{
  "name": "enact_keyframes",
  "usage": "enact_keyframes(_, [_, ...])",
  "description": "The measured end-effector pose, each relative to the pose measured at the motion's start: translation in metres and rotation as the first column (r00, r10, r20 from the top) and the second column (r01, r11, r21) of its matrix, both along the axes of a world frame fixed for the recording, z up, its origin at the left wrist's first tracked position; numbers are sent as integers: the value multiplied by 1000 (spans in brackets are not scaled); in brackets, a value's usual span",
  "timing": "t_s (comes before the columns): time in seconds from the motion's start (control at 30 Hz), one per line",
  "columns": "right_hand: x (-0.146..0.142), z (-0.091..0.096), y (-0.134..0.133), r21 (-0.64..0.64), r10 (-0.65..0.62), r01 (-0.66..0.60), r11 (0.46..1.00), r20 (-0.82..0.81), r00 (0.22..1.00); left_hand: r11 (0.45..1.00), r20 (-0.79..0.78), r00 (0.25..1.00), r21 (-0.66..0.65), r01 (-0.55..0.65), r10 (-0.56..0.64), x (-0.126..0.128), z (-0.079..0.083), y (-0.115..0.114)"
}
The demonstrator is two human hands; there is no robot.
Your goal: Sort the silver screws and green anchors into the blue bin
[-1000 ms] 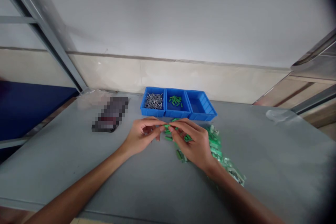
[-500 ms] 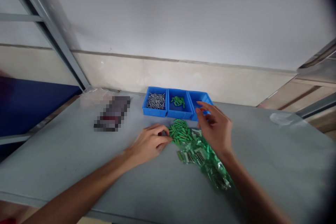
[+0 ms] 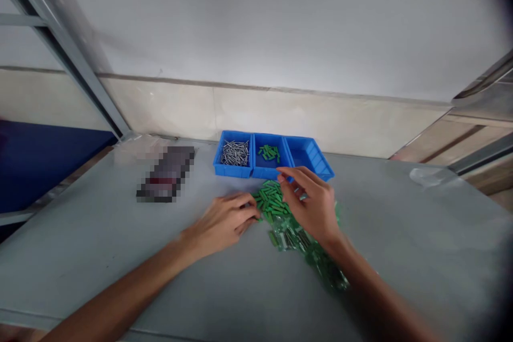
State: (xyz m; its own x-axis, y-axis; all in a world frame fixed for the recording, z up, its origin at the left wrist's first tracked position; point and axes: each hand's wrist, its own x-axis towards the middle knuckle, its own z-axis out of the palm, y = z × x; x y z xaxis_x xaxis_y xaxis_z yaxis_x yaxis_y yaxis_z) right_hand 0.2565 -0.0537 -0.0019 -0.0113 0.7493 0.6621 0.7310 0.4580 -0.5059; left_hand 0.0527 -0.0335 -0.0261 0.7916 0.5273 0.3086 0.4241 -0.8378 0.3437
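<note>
a pale wall (image 3: pixel 256 26) with a beige tile skirting (image 3: pixel 256 117) is seen behind a grey worktop (image 3: pixel 401 256), and a steel frame (image 3: pixel 66 48) is angled down at the left. on the worktop, a blurred dark object (image 3: pixel 166 173) is placed to the left and a scrap of clear plastic (image 3: pixel 427 176) to the right. a blue tray (image 3: pixel 232 172) of three compartments is set near the wall. the floor of the left compartment is covered by steel nails (image 3: pixel 234 153), and a small batch of green pieces (image 3: pixel 268 153) is gathered in the middle one, so far fewer of these are held in the tray than are lying outside it. a much larger heap (image 3: pixel 270 200) of the same pieces is spread on the worktop just in front of the tray, and a clear bag (image 3: pixel 294 243) is lying against it, partly under the right hand, with more green and silvery bits showing through. the left hand (image 3: pixel 222 222) is rested at the heap's left edge, its fingers (image 3: pixel 250 214) curled and touching the pieces; whether one is grasped cannot be told. the right hand (image 3: pixel 308 208) is held above the heap, just before the tray, its fingers (image 3: pixel 286 175) parted, with nothing seen between them.
</note>
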Motion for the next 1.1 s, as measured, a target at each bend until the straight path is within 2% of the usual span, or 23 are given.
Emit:
enact_keyframes(0.27, [-4,0,-3,9,56,-56,998,67,996,996,-95,994,71,58,-52,2,4,-3])
enact_keyframes(0.4, [-5,-1,-3,8,70,-71,997,69,995,997,-118,992,47,61,-56,1,9,-5])
enact_keyframes(0.7, [-4,-2,-3,2,81,-81,997,69,994,996,-104,991,38,83,-78,-4,9,-2])
enact_keyframes(0.9, [-4,-4,-4,8,77,-79,997,99,992,999,-50,998,4,37,-37,-5,3,0])
enact_keyframes(1.0, [-5,-4,-4,15,79,-81,997,114,990,995,56,998,-100,26,-21,-3,5,0])
enact_keyframes(1.07, [-6,-3,-5,13,84,-86,996,107,991,961,177,984,-275,29,20,-1,8,-1])
enact_keyframes(1.1, [-6,-2,-6,5,90,-91,996,97,991,926,235,970,-375,36,58,0,11,-1])
